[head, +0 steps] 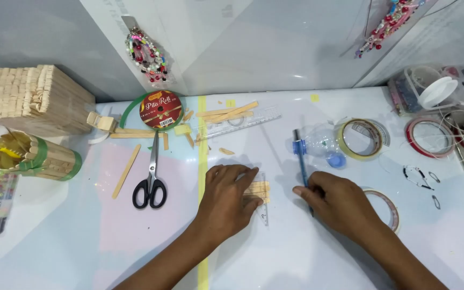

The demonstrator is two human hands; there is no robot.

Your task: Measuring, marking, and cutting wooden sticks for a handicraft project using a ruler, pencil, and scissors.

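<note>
Left hand (226,201) flat atop wooden sticks (258,190)

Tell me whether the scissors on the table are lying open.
No, the black-handled scissors lie with blades closed together, left of the left hand, untouched by either hand.

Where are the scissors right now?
The scissors lie on the table's left side, handles toward the person, between a loose wooden stick and the left hand.

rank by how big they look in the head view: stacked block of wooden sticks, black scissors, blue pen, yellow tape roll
1. stacked block of wooden sticks
2. black scissors
3. blue pen, longer but thinner than the yellow tape roll; these two look close, so unsure
</note>
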